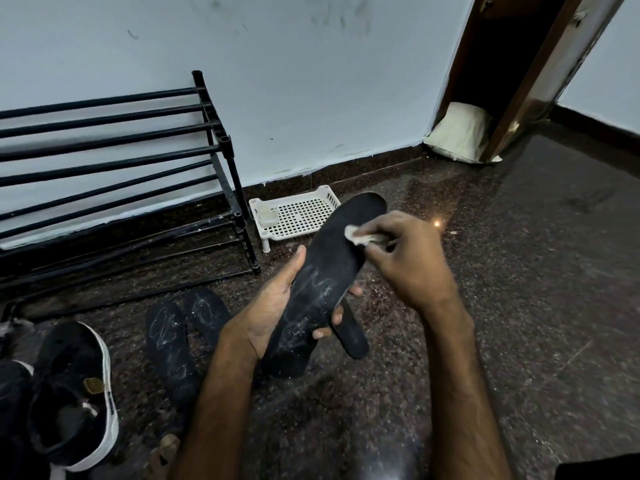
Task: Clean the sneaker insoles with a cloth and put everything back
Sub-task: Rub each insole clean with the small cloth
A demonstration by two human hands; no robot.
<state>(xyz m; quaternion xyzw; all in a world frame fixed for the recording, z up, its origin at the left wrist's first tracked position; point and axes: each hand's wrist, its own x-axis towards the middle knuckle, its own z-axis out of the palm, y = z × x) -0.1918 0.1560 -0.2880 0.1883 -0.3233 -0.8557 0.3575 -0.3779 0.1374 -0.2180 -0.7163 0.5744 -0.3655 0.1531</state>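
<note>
Dark speckled floor [519,271] runs to a pale wall, with a black shoe rack [114,161] at far left. Below it stands a black sneaker [74,396], then 2 loose insoles [169,344] lie side by side. The left hand [273,306] grips a dusty insole [325,271] around its heel half, tilted up; what may be another lies beneath. The right hand [405,258] pinches a small cloth [356,235] against its toe end.
</note>
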